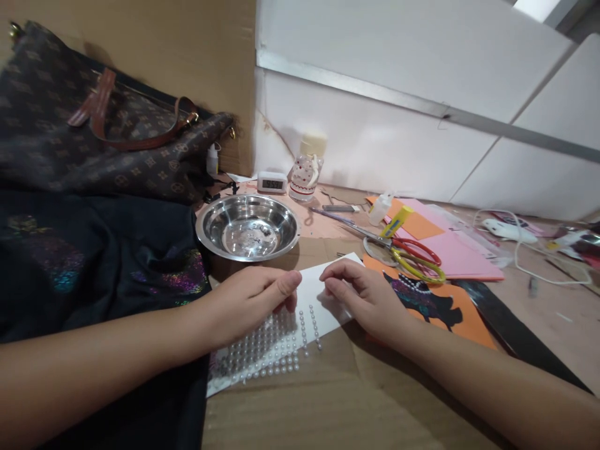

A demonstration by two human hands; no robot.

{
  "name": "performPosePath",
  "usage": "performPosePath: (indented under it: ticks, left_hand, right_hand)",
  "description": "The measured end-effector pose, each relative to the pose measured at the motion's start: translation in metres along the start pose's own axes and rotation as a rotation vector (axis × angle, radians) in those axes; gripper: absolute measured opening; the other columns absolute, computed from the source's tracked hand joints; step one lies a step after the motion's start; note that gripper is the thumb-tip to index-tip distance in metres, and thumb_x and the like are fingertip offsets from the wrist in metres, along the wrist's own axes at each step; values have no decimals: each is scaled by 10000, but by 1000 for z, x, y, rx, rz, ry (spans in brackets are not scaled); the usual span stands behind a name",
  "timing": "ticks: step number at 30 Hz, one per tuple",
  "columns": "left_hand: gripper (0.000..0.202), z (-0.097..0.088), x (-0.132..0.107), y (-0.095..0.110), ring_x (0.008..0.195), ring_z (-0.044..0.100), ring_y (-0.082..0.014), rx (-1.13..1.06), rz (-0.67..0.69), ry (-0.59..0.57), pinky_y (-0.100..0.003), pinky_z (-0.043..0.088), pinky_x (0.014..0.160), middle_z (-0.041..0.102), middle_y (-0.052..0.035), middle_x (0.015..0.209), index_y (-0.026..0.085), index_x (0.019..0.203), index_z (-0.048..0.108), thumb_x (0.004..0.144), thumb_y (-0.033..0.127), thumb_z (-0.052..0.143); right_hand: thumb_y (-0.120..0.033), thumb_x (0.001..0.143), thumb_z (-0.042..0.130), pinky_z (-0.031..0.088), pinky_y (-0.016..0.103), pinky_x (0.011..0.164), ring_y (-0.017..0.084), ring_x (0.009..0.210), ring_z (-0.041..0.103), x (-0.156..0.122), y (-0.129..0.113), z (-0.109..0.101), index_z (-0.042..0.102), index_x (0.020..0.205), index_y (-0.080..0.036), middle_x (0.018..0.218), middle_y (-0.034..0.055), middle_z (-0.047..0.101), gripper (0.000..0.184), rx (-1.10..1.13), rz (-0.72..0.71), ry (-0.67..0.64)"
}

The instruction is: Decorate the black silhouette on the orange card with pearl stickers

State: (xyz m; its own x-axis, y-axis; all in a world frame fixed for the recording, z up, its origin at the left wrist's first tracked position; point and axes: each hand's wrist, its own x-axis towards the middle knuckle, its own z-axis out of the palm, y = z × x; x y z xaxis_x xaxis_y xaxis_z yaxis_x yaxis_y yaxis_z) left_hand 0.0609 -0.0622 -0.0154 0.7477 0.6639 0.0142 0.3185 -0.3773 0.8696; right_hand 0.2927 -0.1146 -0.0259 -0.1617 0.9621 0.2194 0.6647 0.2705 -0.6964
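Note:
My left hand (255, 303) is closed over a sheet of stick-on pearls (265, 350), its thumb laid along the curled index finger; anything it holds is hidden. The pearls run in rows on a clear backing, and two short strips (309, 328) lie apart at the right. Beneath is a sheet of white paper (312, 278). Facing the left hand, my right hand (370, 300) is bent over the paper's right edge, thumb and index tip together in a pinch. Whatever sits between those fingertips is too small to make out. Beside it, orange paper (473, 319) carries a dark glittery cutout (424, 300) edged with pearls.
A steel bowl (248, 250) stands behind my left hand. Scissors (412, 256), a yellow glue stick (398, 220), a small white bottle (380, 209) and pink paper (450, 240) lie back right. Dark cloth (94, 262) and a brown handbag (117, 144) fill the left.

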Motion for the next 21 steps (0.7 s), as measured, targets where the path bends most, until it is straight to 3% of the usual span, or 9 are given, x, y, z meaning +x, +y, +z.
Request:
performPosePath:
  ticks: [5, 14, 21]
  left_hand:
    - [467, 1, 4, -3, 630, 505, -147, -165, -20, 43, -255, 386, 610, 561, 24, 678, 179, 764, 638, 957, 575, 484]
    - [712, 0, 3, 4, 658, 617, -186, -180, -11, 9, -318, 482, 770, 650, -36, 616, 190, 604, 654, 970, 661, 266]
    - [498, 1, 0, 3, 544, 471, -139, -130, -96, 15, -268, 360, 578, 569, -4, 540, 182, 503, 583, 870, 518, 594]
  right_hand:
    - [-282, 949, 523, 518, 302, 722, 191, 807, 683, -1, 0, 0, 658, 934, -206, 875, 43, 740, 156, -33, -32, -16]
    - [-297, 956, 498, 501, 322, 741, 207, 814, 674, -1, -3, 1, 650, 935, -202, 883, 55, 740, 180, -69, -81, -22]
    - [-286, 944, 516, 495, 326, 737, 216, 824, 674, -2, -2, 0, 651, 934, -200, 902, 65, 744, 161, -78, -87, -40]
